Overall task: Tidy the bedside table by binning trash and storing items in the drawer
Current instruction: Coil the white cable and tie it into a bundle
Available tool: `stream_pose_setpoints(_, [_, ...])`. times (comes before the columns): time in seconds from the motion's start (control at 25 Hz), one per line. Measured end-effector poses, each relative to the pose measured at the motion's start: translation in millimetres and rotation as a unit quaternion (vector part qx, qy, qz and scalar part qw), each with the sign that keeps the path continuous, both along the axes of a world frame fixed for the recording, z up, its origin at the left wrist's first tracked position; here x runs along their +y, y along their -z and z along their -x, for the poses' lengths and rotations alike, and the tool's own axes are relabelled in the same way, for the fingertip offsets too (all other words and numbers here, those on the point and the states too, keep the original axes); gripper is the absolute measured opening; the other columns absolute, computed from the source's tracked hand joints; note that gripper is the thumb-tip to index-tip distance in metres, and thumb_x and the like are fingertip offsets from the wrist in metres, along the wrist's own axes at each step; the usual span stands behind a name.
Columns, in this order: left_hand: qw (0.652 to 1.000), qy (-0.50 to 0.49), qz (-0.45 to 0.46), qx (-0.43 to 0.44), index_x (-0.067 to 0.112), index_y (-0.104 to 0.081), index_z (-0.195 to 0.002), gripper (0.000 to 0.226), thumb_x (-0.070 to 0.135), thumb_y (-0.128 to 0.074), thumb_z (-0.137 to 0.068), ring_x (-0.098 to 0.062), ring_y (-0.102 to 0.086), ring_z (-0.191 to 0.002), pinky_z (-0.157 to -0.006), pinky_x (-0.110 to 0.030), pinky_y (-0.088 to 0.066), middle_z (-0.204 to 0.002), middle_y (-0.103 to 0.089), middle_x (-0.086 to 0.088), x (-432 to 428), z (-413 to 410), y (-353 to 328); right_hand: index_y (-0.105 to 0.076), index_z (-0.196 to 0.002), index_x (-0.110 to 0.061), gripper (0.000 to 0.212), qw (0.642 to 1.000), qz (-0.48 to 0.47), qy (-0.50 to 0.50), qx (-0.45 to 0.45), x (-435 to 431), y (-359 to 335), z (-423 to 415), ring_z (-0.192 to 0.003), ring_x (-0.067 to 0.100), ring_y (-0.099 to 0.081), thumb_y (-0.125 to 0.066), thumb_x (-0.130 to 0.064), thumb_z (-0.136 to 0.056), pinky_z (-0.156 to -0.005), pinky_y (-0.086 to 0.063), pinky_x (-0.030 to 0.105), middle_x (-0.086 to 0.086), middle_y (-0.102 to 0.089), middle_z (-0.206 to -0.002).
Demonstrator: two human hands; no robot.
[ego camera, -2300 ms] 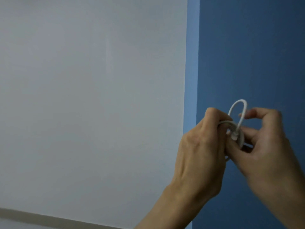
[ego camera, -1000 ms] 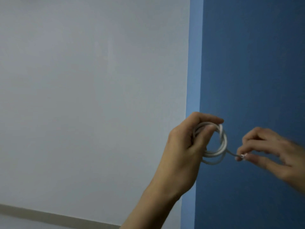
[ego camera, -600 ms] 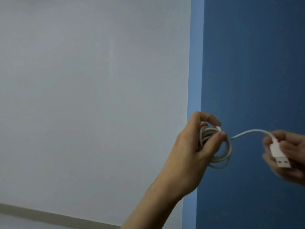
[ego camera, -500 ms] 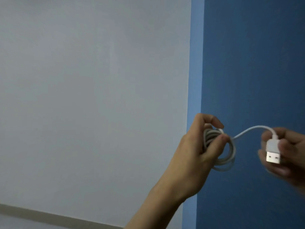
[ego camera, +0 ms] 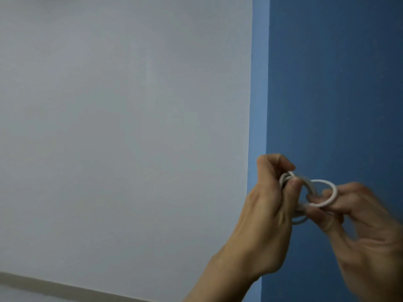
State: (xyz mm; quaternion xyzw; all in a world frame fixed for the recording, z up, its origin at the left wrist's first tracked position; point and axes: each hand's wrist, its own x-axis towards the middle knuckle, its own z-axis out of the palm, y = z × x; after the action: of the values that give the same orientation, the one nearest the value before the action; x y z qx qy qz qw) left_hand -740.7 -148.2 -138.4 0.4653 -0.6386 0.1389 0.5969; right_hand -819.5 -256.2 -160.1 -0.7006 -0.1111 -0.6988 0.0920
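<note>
A coiled white USB cable (ego camera: 322,192) is held up in front of the wall, between both hands. My left hand (ego camera: 268,212) pinches the coil with thumb and fingers. My right hand (ego camera: 357,216), blurred, grips the cable's loose end, which makes a loop against the coil. The USB plug is hidden by the fingers. The bedside table, its drawer and any bin are out of view.
A pale grey wall (ego camera: 122,131) fills the left and middle of the view. A blue wall (ego camera: 335,83) fills the right, meeting the grey one at a vertical corner. A beige strip (ego camera: 43,285) runs along the bottom left.
My right hand has come back in to the coil, bending the loose end from an outstretched strand into a loop. The USB plug has gone from sight. My left hand kept hold of the coil.
</note>
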Motion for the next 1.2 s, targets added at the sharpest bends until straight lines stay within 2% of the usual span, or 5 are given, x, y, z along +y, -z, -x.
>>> stream_pose_setpoints(0.2, [1.0, 0.0, 0.012, 0.015, 0.027, -0.034, -0.102, 0.005, 0.028, -0.033, -0.098, -0.004, -0.046, -0.068, -0.07, -0.03, -0.049, -0.076, -0.045, 0.018, -3, 0, 5, -0.057, -0.073, -0.033, 0.022, 0.989, -0.093, -0.114, 0.007, 6, 4, -10, -0.084, 0.017, -0.061, -0.07, -0.051, -0.068, -0.072, -0.051, 0.019, -0.008, -0.057, -0.091])
stream_pose_setpoints(0.36, [1.0, 0.017, 0.013, 0.011, 0.028, -0.034, -0.101, 0.004, 0.028, -0.034, -0.097, -0.007, -0.052, -0.07, -0.07, -0.03, -0.051, -0.079, -0.053, 0.017, -6, 0, 7, -0.059, -0.083, -0.024, 0.065, 0.906, -0.279, -0.308, 0.075, 3, -4, -17, -0.079, 0.007, -0.069, -0.083, -0.061, -0.036, -0.06, -0.054, 0.015, 0.002, -0.071, -0.093])
stream_pose_setpoints(0.48, [0.999, 0.033, 0.014, 0.027, 0.028, -0.035, -0.101, 0.005, 0.028, -0.034, -0.096, -0.016, -0.056, -0.074, -0.07, -0.032, -0.052, -0.084, -0.056, 0.002, -5, -2, 9, -0.07, -0.084, -0.03, 0.033, 0.936, -0.213, -0.241, 0.145, 9, -10, -12, -0.065, 0.001, -0.066, -0.073, -0.054, -0.062, -0.058, -0.052, 0.012, -0.007, -0.073, -0.074])
stream_pose_setpoints(0.96, [0.999, 0.017, 0.038, 0.025, 0.029, -0.041, -0.099, 0.005, 0.026, -0.04, -0.096, -0.001, -0.041, -0.064, -0.066, -0.018, -0.038, -0.073, -0.045, 0.018, 9, -15, 0, -0.072, -0.074, -0.04, 0.047, 0.964, -0.132, -0.047, 0.226, -15, -21, 35, -0.065, 0.01, -0.061, -0.052, -0.081, -0.062, -0.056, -0.046, 0.017, -0.007, -0.066, -0.069])
stream_pose_setpoints(1.2, [1.0, 0.009, -0.006, 0.002, 0.028, -0.038, -0.1, 0.005, 0.024, -0.037, -0.096, 0.004, -0.045, -0.065, -0.065, -0.013, -0.036, -0.071, -0.048, 0.021, 5, -12, 4, -0.075, -0.079, -0.026, 0.016, 0.849, -0.243, -0.283, 0.375, -16, -31, 22, -0.047, 0.016, -0.06, -0.07, -0.026, -0.064, -0.044, -0.046, 0.017, 0.006, -0.065, -0.056])
